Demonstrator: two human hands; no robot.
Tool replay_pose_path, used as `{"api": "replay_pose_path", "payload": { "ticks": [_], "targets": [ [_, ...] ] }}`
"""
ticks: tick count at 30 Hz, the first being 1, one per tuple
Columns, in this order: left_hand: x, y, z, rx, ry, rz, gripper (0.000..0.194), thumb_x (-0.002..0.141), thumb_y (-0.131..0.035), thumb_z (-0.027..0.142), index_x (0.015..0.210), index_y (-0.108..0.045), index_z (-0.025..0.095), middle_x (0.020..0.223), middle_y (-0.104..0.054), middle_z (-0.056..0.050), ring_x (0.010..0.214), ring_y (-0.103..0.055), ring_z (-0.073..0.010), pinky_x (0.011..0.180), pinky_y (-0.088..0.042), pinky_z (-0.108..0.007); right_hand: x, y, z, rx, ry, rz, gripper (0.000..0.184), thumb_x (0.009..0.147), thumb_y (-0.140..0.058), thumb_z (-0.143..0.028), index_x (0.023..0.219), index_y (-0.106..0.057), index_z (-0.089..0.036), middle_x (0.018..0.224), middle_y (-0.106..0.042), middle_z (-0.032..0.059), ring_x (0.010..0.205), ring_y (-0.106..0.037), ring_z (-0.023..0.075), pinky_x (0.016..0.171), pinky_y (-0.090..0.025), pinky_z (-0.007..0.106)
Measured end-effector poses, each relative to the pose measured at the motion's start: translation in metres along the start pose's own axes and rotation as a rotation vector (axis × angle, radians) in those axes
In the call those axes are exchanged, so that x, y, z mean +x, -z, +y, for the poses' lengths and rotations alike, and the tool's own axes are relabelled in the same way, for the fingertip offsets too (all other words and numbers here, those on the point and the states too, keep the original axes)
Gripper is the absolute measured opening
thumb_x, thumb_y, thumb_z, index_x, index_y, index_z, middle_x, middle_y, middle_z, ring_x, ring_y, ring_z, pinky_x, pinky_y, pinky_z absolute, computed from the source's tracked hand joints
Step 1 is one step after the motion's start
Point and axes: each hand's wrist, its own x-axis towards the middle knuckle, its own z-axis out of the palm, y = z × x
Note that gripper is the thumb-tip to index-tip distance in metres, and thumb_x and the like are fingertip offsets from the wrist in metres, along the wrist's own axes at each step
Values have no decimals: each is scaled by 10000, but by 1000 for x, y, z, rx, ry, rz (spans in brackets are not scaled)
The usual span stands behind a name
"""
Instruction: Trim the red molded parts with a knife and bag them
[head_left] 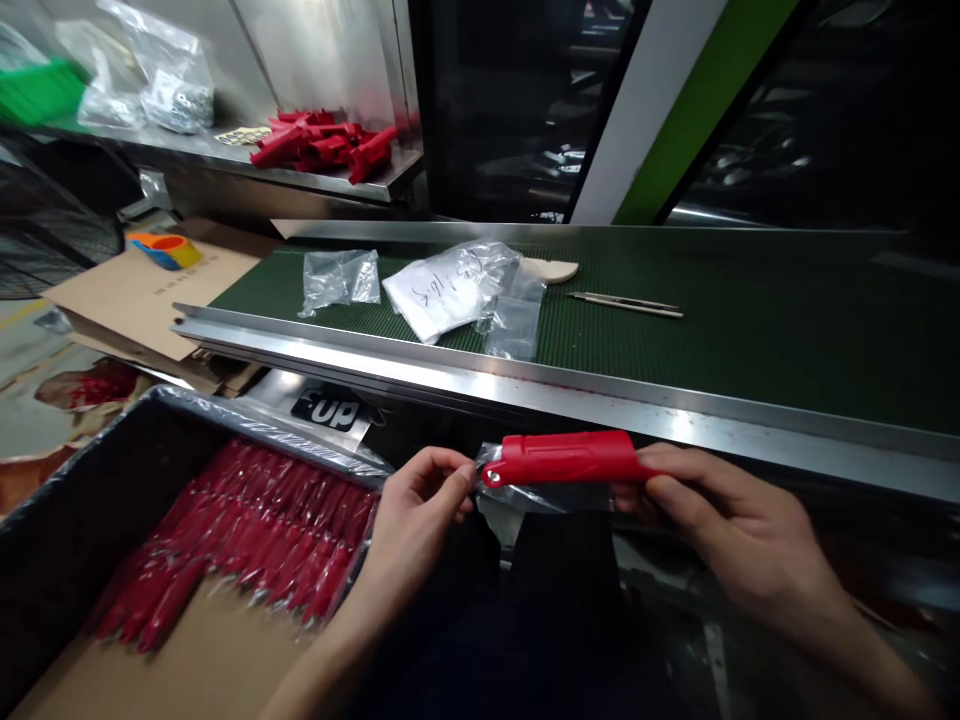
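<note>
A red plastic handle [568, 458] lies level between my hands, below the conveyor's steel rail, with a clear plastic bag [525, 492] round and under it. My left hand [420, 505] pinches the bag's edge at the handle's left end. My right hand [712, 520] grips the handle's right end, fingers curled round it. To the lower left, a cardboard box [187, 670] lined with dark plastic holds several bagged red handles [255, 540] laid in rows.
A green conveyor belt [750, 320] runs across behind a steel rail [525, 385]. On it lie clear bags [450, 290], a pale wooden piece [553, 268] and tweezers [626, 303]. A far shelf carries loose red parts [322, 145]. Tape roll [169, 250] on cardboard at left.
</note>
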Motion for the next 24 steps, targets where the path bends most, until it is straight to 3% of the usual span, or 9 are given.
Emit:
{"api": "replay_pose_path", "payload": {
  "ticks": [4, 9, 14, 19, 24],
  "targets": [
    [-2, -6, 2, -34, -9, 18, 231, 765, -704, 352, 825, -656, 134, 668, -620, 14, 593, -550, -92, 584, -444, -188, -3, 0, -5, -202, 160, 28, 202, 904, -632, -227, 1041, -711, -352, 1065, -711, -40, 878, -699, 103, 773, -571, 136],
    [-1, -9, 5, -48, -36, 9, 203, 779, -709, 330, 840, -672, 140, 672, -625, 16, 602, -551, -90, 589, -441, -180, -5, 1, -10, -301, 277, 0, 245, 888, -619, -155, 1042, -687, -332, 1034, -713, -25, 932, -693, 136, 764, -577, 173],
    [-2, -9, 1, -50, -75, 22, 174, 816, -674, 315, 862, -671, 147, 687, -630, 12, 634, -561, -104, 619, -447, -197, -11, 3, -15, -440, 443, -168, 396, 883, -551, -68, 1190, -614, -309, 1101, -676, 31, 927, -682, 156, 757, -583, 231],
    [-3, -6, -4, -22, -133, 4, 172, 847, -653, 328, 863, -675, 158, 723, -631, 8, 645, -553, -108, 649, -452, -212, -15, 4, -8, -768, 748, -289, 444, 901, -487, -83, 1321, -560, -211, 1142, -683, 76, 1051, -649, 185, 859, -574, 251],
    [-9, -4, -2, 33, -241, 12, 132, 862, -660, 308, 832, -687, 182, 830, -630, 8, 760, -550, -115, 715, -422, -202, -17, -10, -4, -906, 923, -408, 458, 917, -312, -41, 1251, -618, -110, 1152, -697, 113, 1077, -639, 264, 922, -552, 422]
  ]
}}
